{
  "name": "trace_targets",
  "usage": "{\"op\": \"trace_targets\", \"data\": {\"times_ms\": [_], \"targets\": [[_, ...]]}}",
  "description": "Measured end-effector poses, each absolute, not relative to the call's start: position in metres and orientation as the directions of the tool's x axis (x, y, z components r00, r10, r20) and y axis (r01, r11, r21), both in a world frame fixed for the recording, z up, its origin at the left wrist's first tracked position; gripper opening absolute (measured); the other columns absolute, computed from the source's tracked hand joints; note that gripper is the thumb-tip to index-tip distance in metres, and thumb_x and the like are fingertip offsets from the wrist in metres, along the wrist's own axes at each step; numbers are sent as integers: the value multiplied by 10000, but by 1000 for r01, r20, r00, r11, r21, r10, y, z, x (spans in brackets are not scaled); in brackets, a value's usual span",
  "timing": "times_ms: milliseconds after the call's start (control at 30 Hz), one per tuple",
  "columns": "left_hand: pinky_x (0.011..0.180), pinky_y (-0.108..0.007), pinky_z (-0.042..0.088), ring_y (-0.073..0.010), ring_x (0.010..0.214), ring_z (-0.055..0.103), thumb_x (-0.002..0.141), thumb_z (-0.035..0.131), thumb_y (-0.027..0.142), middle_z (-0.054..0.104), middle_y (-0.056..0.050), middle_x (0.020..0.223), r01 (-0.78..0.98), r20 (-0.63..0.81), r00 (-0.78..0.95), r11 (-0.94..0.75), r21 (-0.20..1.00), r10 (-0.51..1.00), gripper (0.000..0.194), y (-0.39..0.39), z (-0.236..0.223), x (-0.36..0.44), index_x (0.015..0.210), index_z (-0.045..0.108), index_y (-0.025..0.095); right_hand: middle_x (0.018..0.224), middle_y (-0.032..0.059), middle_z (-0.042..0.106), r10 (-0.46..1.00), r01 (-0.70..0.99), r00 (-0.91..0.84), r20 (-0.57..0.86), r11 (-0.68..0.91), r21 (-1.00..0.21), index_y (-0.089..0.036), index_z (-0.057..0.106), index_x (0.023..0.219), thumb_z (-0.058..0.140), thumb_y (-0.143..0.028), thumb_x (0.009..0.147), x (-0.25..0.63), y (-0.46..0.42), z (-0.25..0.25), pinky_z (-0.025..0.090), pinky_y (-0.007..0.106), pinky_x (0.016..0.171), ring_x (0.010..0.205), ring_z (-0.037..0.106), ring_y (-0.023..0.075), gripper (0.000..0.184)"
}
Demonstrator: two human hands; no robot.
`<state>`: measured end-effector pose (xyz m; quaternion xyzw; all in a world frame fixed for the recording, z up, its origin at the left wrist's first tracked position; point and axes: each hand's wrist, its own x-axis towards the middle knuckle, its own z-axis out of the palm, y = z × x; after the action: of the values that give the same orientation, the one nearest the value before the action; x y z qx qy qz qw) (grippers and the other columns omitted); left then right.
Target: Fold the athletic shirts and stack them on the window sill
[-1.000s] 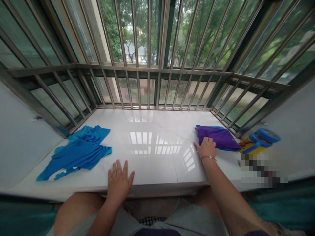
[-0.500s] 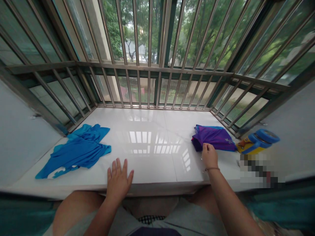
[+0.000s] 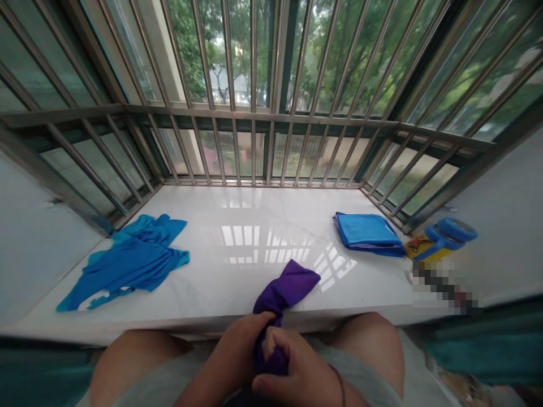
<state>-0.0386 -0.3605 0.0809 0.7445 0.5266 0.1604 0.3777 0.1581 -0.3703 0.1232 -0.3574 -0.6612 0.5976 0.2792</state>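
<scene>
- Change: the purple cloth (image 3: 288, 285) has left the pile on the right of the sill and is now bunched in both hands. The folded blue cloth (image 3: 367, 232) beneath it lies exposed, ahead and to the right of the grip.
- Grip: clenched, both hands closed on the purple cloth. The right hand (image 3: 292, 370) wraps the lower part, and the left hand (image 3: 240, 345), earlier spread flat on the sill, now curls around the cloth just above it.
- Cloth position: held over the lap, its free end rising from the grip toward the white tiled sill (image 3: 229, 226). Whether it touches the sill is hard to tell.
- Hidden: fingers cover much of the gathered cloth, so its folds cannot be made out. The bottom edge cuts off both forearms. A pixelated patch (image 3: 445, 288) obscures part of the sill, right of the grip.
- Pose: forearms come in from below and converge, hands close together above the grey shorts (image 3: 360, 379). A thin bracelet (image 3: 340, 390) sits at the right wrist.
- Nearby: a crumpled blue garment (image 3: 131, 254) lies ahead and left of the grip; a blue-and-yellow object (image 3: 445, 240) sits far right, just past the folded cloth.
</scene>
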Motion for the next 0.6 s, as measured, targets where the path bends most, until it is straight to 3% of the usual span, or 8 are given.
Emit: {"op": "trace_targets", "data": {"times_ms": [100, 200, 367, 500, 567, 600], "targets": [[1029, -356, 584, -273, 1135, 778, 828, 639, 186, 836, -40, 1201, 664, -182, 407, -153, 732, 895, 475, -359, 100, -43, 1266, 777, 307, 777, -62, 513, 855, 190, -519, -14, 100, -977, -247, 405, 795, 810, -550, 869, 179, -366, 152, 326, 252, 645, 707, 414, 113, 511], [1058, -344, 575, -255, 1170, 771, 782, 615, 130, 828, -33, 1241, 681, -92, 320, -161, 715, 943, 541, -356, 111, -65, 1271, 766, 306, 745, -59, 493, 920, 356, -385, 66, 214, -910, -252, 382, 780, 732, -415, 935, 205, -355, 175, 334, 254, 641, 693, 417, 122, 416], [984, -329, 625, -241, 1080, 803, 833, 572, 179, 845, -11, 1173, 752, 117, 192, -223, 620, 974, 449, -357, 118, -105, 1210, 777, 311, 687, -57, 496, 960, 515, -201, 193, 271, -813, -263, 403, 756, 679, -416, 980, 238, -347, 191, 390, 249, 591, 622, 446, 128, 387], [994, -358, 634, -268, 1066, 806, 827, 551, 237, 845, -31, 1186, 850, 343, 33, -207, 484, 939, 494, -345, 136, -129, 1261, 781, 289, 732, -16, 646, 955, 631, -102, 279, 279, -724, -271, 599, 818, 702, -445, 961, 261, -341, 196, 485, 280, 611, 648, 605, 175, 247], [980, -382, 637, -292, 1045, 802, 833, 568, 291, 843, -37, 1168, 886, 420, -69, -138, 443, 905, 464, -336, 158, -142, 1242, 787, 288, 873, 26, 756, 925, 702, -108, 364, 330, -631, -290, 724, 948, 687, -410, 940, 272, -335, 205, 543, 325, 685, 763, 703, 226, 126], [972, -389, 636, -300, 1036, 797, 835, 589, 311, 841, -31, 1156, 886, 447, -126, -103, 452, 886, 453, -334, 172, -149, 1244, 783, 299, 951, 44, 785, 902, 731, -108, 419, 358, -582, -304, 762, 1012, 672, -400, 933, 276, -332, 212, 560, 352, 723, 831, 731, 252, 154]]}}
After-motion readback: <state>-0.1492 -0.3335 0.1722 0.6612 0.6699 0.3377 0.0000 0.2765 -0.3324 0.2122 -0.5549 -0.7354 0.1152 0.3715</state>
